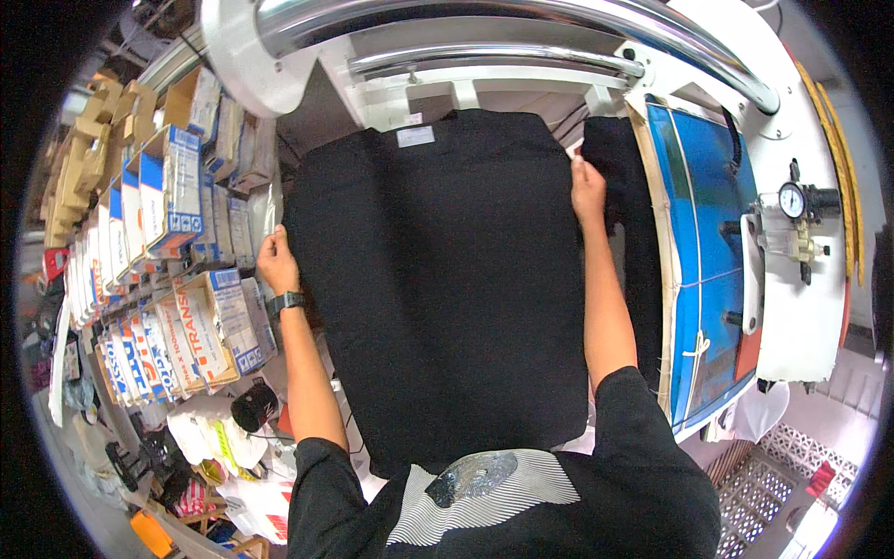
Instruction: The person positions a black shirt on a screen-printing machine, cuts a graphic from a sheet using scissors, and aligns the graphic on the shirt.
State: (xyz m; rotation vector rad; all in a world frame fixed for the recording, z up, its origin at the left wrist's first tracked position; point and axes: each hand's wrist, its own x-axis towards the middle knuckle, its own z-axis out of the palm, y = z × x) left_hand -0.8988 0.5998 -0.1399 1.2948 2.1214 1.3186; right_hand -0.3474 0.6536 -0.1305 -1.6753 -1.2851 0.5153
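A black shirt lies spread out in front of me, a white label near its far edge. Its near edge reaches almost to my chest. At the left side edge, my left hand is closed with fingers pinched by the cloth; a dark watch is on that wrist. My right hand pinches the far right edge of the shirt, thumb on top. What lies under the cloth is hidden.
A white machine frame with thick chrome rollers spans the far side. To the right stand a blue padded panel tied with cord and a pressure gauge. Several stacked cardboard boxes fill the left, with a black cup-shaped object nearby.
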